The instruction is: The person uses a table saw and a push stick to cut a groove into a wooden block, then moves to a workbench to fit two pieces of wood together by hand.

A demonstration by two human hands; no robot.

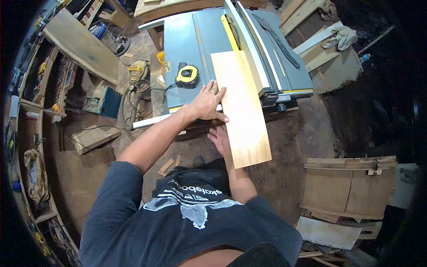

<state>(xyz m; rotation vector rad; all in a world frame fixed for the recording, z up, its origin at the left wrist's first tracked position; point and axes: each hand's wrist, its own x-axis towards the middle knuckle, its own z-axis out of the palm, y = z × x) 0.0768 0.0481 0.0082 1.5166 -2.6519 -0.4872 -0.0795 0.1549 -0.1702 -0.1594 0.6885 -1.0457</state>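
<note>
A pale wooden board [242,111] lies on the table saw [180,44], its near end jutting past the front edge. Its right side runs close along the fence [249,49]. My left hand [205,103] rests spread at the board's left edge, thumb and index finger touching it. Below the saw's front edge, my right hand [219,139] has its fingers apart, and the board covers part of that wrist. I see nothing held in it. A yellow and black tape measure [187,75] sits on the saw top, just beyond my left hand.
The yellow strip [230,33] stands at the blade line beyond the board. A black push stick [278,42] lies right of the fence. A corded power tool [138,75] and a blue-grey case [103,101] are at left. Wooden panels [349,189] lean at lower right.
</note>
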